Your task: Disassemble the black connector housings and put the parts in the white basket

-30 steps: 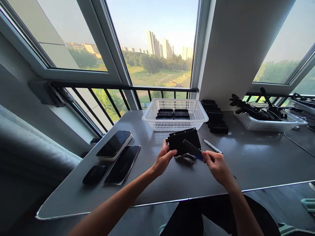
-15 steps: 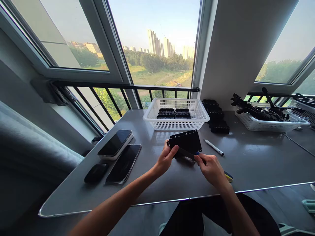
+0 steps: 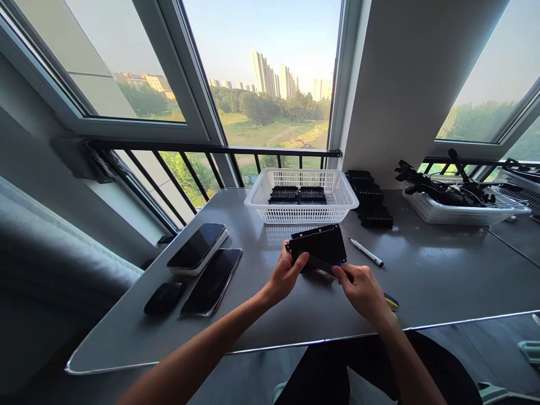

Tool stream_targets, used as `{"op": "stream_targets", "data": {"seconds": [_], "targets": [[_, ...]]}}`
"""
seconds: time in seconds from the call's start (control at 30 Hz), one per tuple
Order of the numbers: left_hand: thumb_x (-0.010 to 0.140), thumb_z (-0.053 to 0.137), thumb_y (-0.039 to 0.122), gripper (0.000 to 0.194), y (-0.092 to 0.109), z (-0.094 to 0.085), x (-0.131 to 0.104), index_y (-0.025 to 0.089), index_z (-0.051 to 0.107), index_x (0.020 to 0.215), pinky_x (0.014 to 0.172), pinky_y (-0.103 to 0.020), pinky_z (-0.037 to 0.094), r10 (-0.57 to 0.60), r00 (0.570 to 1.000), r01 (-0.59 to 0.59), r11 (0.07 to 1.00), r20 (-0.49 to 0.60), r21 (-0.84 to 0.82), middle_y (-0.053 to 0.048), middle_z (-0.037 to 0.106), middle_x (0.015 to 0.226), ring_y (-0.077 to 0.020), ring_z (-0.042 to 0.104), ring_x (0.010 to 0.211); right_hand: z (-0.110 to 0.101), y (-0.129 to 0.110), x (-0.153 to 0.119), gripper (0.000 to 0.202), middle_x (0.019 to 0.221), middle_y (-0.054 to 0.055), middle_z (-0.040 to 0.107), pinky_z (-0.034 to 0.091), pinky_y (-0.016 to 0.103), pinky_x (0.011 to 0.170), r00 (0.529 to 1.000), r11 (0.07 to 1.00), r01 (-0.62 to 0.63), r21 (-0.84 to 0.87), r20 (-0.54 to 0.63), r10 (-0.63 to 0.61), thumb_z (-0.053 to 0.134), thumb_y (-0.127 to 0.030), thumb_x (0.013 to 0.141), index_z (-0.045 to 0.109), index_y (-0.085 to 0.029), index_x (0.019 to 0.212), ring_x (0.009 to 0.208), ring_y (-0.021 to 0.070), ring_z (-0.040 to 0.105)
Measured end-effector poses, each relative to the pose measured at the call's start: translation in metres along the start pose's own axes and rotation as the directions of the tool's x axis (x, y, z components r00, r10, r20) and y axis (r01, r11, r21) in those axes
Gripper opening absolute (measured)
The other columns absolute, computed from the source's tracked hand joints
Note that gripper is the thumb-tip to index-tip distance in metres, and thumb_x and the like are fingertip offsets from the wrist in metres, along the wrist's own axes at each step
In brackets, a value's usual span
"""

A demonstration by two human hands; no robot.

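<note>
My left hand (image 3: 287,273) is closed on the left end of a black rectangular plastic part (image 3: 318,244) with small tabs along its edges, held tilted above the table. My right hand (image 3: 363,292) is wrapped around a dark, flat, narrow tool (image 3: 319,264) that looks like a flat file. Its strip lies along the near edge of the black part, by my left thumb. A yellow and blue handle end (image 3: 391,302) shows beyond my right wrist, in line with the strip. My right palm and fingers hide the middle of the tool.
A white basket (image 3: 301,215) holds several black parts. More black parts (image 3: 373,208) are stacked right of it. A marker (image 3: 366,252) lies near my right hand. Phones (image 3: 213,281) and a black mouse-like object (image 3: 164,298) lie left. Another basket (image 3: 464,215) holds cables.
Almost nothing differs. My left thumb has shifted slightly right and down along the black part; the blue patch by my right fingers shows less.
</note>
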State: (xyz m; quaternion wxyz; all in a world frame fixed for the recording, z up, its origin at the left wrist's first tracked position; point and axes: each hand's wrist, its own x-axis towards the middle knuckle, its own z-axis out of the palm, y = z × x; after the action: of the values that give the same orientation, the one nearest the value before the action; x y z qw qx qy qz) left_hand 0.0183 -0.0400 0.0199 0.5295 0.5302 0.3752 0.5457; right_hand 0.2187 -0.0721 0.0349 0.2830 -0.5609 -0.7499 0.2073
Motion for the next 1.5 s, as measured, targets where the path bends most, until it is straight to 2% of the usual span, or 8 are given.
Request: {"op": "stream_targets", "data": {"seconds": [0.27,0.4,0.5,0.6,0.83,1.1,1.3,1.5], "targets": [[0.072,0.074,0.041,0.042,0.007,0.002,0.002,0.02,0.045,0.095,0.071,-0.033,0.052,0.055,0.992,-0.048,0.997,-0.114,0.062,-0.001,0.06,0.089,-0.0196,0.061,0.082,0.001,0.003,0.001,0.048,0.054,0.001,0.055,0.023,0.027,0.051,1.0,1.0,0.013,-0.022,-0.011,-0.013,0.035,-0.049,0.097,0.052,-0.02,0.062,0.048,0.0128,0.043],[0.075,0.071,0.04,0.038,0.009,0.001,0.001,0.019,0.046,0.095,0.073,-0.031,0.052,0.055,0.993,-0.048,0.996,-0.104,0.075,-0.001,0.06,0.088,-0.0185,0.06,0.083,0.002,0.003,0.001,0.048,0.055,0.001,0.055,0.024,0.027,0.051,1.0,0.999,0.03,0.016,-0.003,-0.03,0.035,-0.05,0.097,0.052,-0.02,0.062,0.049,0.0131,0.044],[0.079,0.067,0.042,0.035,0.008,0.002,-0.002,0.019,0.045,0.095,0.07,-0.03,0.053,0.03,0.996,-0.025,0.998,-0.079,0.053,0.001,0.056,0.084,-0.0158,0.058,0.079,0.004,0.002,0.001,0.049,0.055,0.001,0.056,0.024,0.026,0.051,1.0,0.999,0.018,0.051,0.009,-0.019,0.036,-0.051,0.096,0.051,-0.02,0.062,0.049,0.0126,0.045],[0.077,0.069,0.042,0.038,0.009,0.003,-0.003,0.019,0.044,0.094,0.066,-0.03,0.054,0.018,0.996,-0.014,0.999,-0.093,0.04,0.001,0.056,0.084,-0.0163,0.059,0.077,0.004,0.002,0.002,0.049,0.054,0.001,0.054,0.023,0.026,0.05,1.0,0.999,0.012,0.042,0.011,-0.013,0.035,-0.051,0.096,0.051,-0.02,0.062,0.048,0.0123,0.043],[0.067,0.08,0.034,0.049,0.016,0.0,0.003,0.019,0.047,0.1,0.073,-0.034,0.055,0.074,0.983,-0.058,0.993,-0.166,0.099,-0.003,0.065,0.094,-0.0227,0.065,0.089,-0.011,0.014,0.001,0.05,0.051,-0.002,0.045,0.023,0.027,0.05,0.999,1.0,0.02,0.011,-0.035,-0.019,0.035,-0.052,0.096,0.043,-0.02,0.058,0.047,0.0114,0.036],[0.065,0.081,0.034,0.048,0.014,0.0,0.002,0.019,0.046,0.095,0.057,-0.03,0.056,0.034,0.992,-0.027,0.998,-0.119,0.059,0.0,0.062,0.085,-0.0186,0.064,0.072,-0.025,0.029,0.002,0.051,0.051,-0.001,0.045,0.026,0.027,0.05,0.998,1.0,0.021,-0.003,-0.054,-0.021,0.036,-0.054,0.094,0.041,-0.02,0.057,0.049,0.0128,0.037],[0.064,0.081,0.034,0.046,0.017,-0.002,0.001,0.019,0.047,0.091,0.054,-0.028,0.055,0.033,0.994,-0.026,0.997,-0.108,0.069,0.002,0.061,0.08,-0.016,0.062,0.067,-0.026,0.028,0.002,0.051,0.051,-0.001,0.045,0.026,0.027,0.05,0.999,0.999,0.03,0.021,-0.032,-0.029,0.035,-0.055,0.094,0.037,-0.021,0.057,0.049,0.0128,0.036],[0.063,0.081,0.032,0.049,0.018,-0.006,0.004,0.018,0.05,0.098,0.065,-0.031,0.056,0.025,0.99,-0.011,0.995,-0.14,0.098,-0.003,0.065,0.09,-0.022,0.065,0.082,-0.035,0.033,0.0,0.05,0.051,-0.001,0.05,0.024,0.027,0.048,0.999,1.0,-0.008,-0.011,-0.032,0.008,0.036,-0.055,0.094,0.039,-0.021,0.057,0.047,0.0121,0.033]]}}
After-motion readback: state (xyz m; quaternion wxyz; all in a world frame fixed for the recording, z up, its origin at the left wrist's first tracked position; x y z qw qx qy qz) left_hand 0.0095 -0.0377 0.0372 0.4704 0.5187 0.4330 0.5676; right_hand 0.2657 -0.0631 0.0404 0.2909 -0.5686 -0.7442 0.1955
